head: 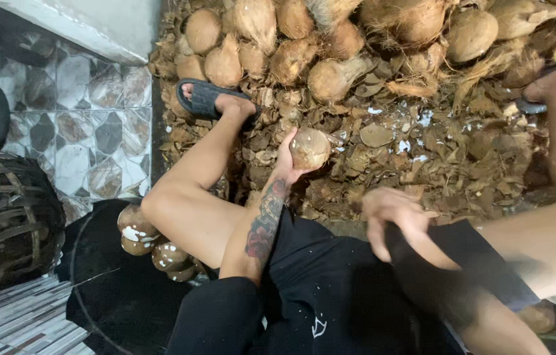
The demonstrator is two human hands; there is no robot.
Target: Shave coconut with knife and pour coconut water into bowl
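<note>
My left hand (pixel 286 158) grips a round brown coconut (pixel 309 148) held out over a floor strewn with husk scraps. The forearm behind it is tattooed. My right hand (pixel 393 212) hangs near my lap with the fingers curled and blurred; nothing shows in it. My left foot in a dark sandal (pixel 207 98) rests on the husks, beside the pile.
A heap of husked coconuts (pixel 330 39) fills the top of the view. Several partly peeled coconuts (pixel 153 244) lie in a black tub (pixel 104 283) under my left knee. A woven basket (pixel 2 223) stands at the left on a tiled floor (pixel 87 125).
</note>
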